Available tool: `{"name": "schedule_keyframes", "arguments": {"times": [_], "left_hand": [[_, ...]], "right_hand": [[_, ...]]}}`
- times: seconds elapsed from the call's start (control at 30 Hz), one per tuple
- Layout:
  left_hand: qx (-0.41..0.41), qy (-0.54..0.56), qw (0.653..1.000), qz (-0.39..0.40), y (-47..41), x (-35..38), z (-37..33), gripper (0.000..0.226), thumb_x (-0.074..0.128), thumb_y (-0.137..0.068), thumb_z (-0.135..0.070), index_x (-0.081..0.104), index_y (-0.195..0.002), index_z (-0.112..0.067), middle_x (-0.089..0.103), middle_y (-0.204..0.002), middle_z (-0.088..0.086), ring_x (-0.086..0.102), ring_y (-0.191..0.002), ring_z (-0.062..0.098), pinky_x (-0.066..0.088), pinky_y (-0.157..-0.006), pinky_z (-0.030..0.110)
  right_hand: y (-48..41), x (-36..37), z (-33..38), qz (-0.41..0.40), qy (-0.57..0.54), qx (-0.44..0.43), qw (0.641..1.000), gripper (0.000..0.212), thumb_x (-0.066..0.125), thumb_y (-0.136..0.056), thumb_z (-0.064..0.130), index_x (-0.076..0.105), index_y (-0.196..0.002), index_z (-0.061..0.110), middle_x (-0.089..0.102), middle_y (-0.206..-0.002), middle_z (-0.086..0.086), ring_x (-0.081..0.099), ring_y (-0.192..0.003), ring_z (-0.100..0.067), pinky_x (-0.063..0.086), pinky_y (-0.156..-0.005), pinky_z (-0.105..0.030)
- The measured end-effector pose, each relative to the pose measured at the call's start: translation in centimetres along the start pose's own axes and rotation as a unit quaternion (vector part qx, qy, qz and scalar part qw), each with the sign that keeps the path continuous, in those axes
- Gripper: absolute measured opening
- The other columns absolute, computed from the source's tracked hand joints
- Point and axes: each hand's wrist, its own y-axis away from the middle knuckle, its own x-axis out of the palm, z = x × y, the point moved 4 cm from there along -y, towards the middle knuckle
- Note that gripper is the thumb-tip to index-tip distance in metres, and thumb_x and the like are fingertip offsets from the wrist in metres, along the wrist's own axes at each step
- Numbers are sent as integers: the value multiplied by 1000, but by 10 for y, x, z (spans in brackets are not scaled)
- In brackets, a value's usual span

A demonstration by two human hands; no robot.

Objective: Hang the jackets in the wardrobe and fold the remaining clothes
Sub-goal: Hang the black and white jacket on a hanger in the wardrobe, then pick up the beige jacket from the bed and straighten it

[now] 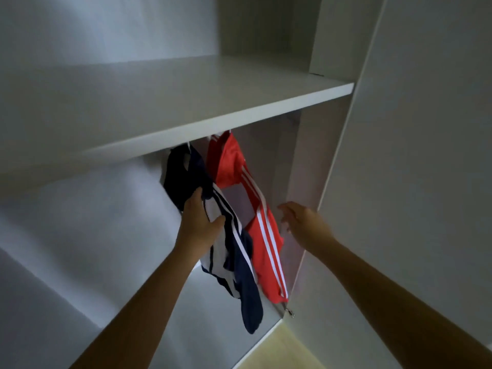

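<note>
Two jackets hang inside the wardrobe point(399, 182), under the white shelf point(186, 107). The navy jacket point(183, 171) is on the left, with white panels and stripes, and its sleeve trails down toward the bottom of the opening. The red jacket point(229, 161) hangs just beside it on the right, touching it, white stripes running down its sleeve. Whatever they hang from is hidden behind the shelf's front edge; only a bit of white shows above each collar.

The left hand point(198, 219) grips the navy jacket at the shoulder, fingers curled over the dark cloth and thumb pressed against the white panel. The right hand point(303, 219) hangs free just right of the red sleeve, fingers loosely spread and slightly bent, holding nothing; it is close to the cloth but I can't tell if it touches.

A small metal zip pull point(288, 312) dangles at the red jacket's lower hem. Pale floor point(282, 350) shows below the wardrobe.
</note>
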Motion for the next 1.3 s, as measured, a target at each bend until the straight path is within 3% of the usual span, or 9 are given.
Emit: {"name": "schedule_keyframes", "arguments": {"times": [0.13, 0.23, 0.4, 0.5, 0.57, 0.73, 0.83, 1.07, 1.3], "left_hand": [[45, 64, 991, 109, 79, 45, -17, 33, 63, -88, -14, 53, -118, -20, 60, -114, -7, 56, -98, 3, 48, -89, 23], [72, 99, 976, 182, 129, 98, -41, 24, 63, -88, -11, 59, -111, -17, 64, -98, -12, 59, -88, -4, 46, -75, 7], [105, 127, 931, 325, 243, 198, -101, 13, 62, -89, -16, 62, -98, -26, 69, -91, -9, 67, -86, 7, 53, -75, 22], [127, 127, 900, 397, 335, 255, -137, 14, 61, -89, -13, 63, -93, -26, 70, -86, -7, 68, -81, 6, 53, -76, 20], [144, 112, 875, 448, 402, 291, -159, 12, 62, -89, -14, 64, -93, -25, 70, -86, -8, 67, -80, 5, 54, -75, 22], [215, 85, 795, 561, 547, 359, -221, 10, 65, -88, -18, 65, -92, -27, 70, -84, -8, 67, -79, 5, 55, -75, 23], [271, 82, 747, 602, 612, 387, -266, 12, 65, -86, -14, 66, -89, -26, 71, -81, -7, 67, -78, 7, 54, -75, 22], [334, 71, 632, 695, 728, 464, -337, 17, 61, -89, -9, 65, -90, -25, 71, -82, -13, 67, -78, 4, 52, -73, 15], [337, 77, 535, 771, 839, 579, -400, 17, 60, -89, -3, 66, -90, -19, 72, -83, -8, 67, -76, 7, 51, -71, 14]], "right_hand": [[90, -14, -37, -15, -150, 54, 987, 28, 37, -102, 21, 64, -108, 21, 68, -91, 3, 66, -76, -15, 50, -66, -25], [165, -33, -74, -42, -218, 111, 969, 26, 38, -102, 20, 64, -104, 25, 68, -89, 7, 65, -73, -8, 51, -63, -20], [316, -83, -160, -122, -281, 234, 923, 26, 42, -101, 17, 65, -97, 30, 71, -88, 5, 67, -76, -12, 54, -67, -29], [422, -119, -215, -227, -325, 321, 860, 29, 44, -98, 8, 67, -92, 25, 72, -84, 1, 68, -73, -16, 52, -63, -30], [491, -141, -244, -279, -335, 368, 822, 28, 44, -96, 3, 66, -89, 18, 71, -81, -3, 67, -69, -16, 51, -61, -30], [636, -193, -295, -343, -312, 427, 776, 25, 44, -95, 4, 67, -93, 14, 72, -82, -1, 68, -71, -17, 55, -64, -31], [710, -219, -316, -405, -305, 457, 731, 26, 43, -95, 2, 67, -93, 14, 71, -83, -2, 67, -72, -17, 54, -65, -31], [835, -246, -370, -511, -303, 511, 621, 27, 44, -96, 5, 67, -90, 18, 71, -81, 0, 68, -73, -18, 54, -65, -30], [929, -292, -447, -599, -286, 551, 505, 27, 44, -96, 2, 68, -88, 13, 71, -77, -3, 66, -68, -18, 50, -60, -28]]}}
